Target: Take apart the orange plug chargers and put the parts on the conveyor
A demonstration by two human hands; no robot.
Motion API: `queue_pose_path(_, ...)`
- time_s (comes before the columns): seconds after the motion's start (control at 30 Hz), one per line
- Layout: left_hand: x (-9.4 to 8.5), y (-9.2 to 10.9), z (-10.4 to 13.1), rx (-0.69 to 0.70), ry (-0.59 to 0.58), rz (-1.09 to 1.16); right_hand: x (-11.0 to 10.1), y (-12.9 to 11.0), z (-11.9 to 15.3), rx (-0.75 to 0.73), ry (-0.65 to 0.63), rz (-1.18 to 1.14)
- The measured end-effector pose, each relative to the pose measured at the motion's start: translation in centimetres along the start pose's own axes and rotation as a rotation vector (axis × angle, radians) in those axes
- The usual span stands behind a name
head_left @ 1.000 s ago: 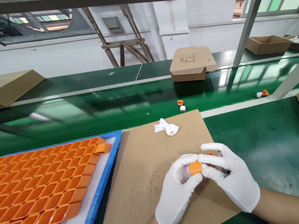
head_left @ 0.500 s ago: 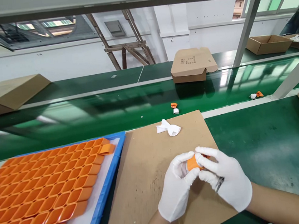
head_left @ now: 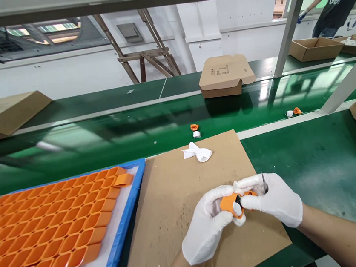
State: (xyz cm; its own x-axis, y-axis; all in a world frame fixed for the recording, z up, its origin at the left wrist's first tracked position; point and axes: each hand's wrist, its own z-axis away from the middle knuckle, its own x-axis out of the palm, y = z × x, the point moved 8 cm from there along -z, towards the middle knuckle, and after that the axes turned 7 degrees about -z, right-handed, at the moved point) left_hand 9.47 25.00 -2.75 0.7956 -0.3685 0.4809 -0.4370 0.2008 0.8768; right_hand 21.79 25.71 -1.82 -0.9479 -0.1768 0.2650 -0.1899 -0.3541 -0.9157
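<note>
Both hands wear white gloves and meet over a brown cardboard sheet point(head_left: 166, 199). My left hand point(head_left: 207, 222) is closed round an orange piece point(head_left: 227, 205) with a black and white part at its right end. My right hand point(head_left: 270, 198) pinches at that end, beside a second small orange bit point(head_left: 249, 194). A dark pointed tool point(head_left: 264, 183) sticks up from the right fingers. Beyond the hands lies a twisted white cloth piece point(head_left: 197, 152).
A blue-rimmed tray point(head_left: 122, 238) of orange rings stands at the left. Small orange-and-white items point(head_left: 195, 130) lie on the green belt point(head_left: 126, 135). Cardboard boxes point(head_left: 225, 74) stand behind it. A slanted metal post point(head_left: 348, 79) rises at right. A person stands at the far right.
The orange piece has turned, showing its black and white end. My right hand has rotated flatter, its tool now upright. Items on the belt have shifted left, and the far person shows more.
</note>
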Motion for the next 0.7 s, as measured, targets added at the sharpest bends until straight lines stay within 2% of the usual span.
queue_pose_path(0.1,-0.1,-0.4,0.2,-0.026,0.013,-0.034,0.5,0.3,0.3,0.032,-0.039,-0.019)
queue_pose_path(0.27,-0.2,-1.0,0.1,-0.039,0.051,-0.049,0.0,0.4,0.4,-0.012,0.012,-0.111)
queue_pose_path(0.37,-0.6,-1.1,0.0,-0.073,0.169,-0.128,-0.3,1.1,-0.6,0.017,-0.026,-0.171)
queue_pose_path(0.47,-1.4,-0.9,0.5,-0.12,0.32,-0.355,-0.2,3.2,-1.6,0.162,-0.09,-0.324)
queue_pose_path(0.53,-1.6,0.1,0.7,-0.056,0.369,-0.589,0.7,4.6,-1.9,0.26,-0.174,-0.429)
queue_pose_path(0.6,-1.4,1.3,1.0,0.08,0.391,-0.81,1.4,5.6,-1.8,0.32,-0.234,-0.479)
queue_pose_path(0.7,-1.0,2.4,1.5,0.236,0.392,-0.969,2.0,6.5,-1.5,0.37,-0.25,-0.475)
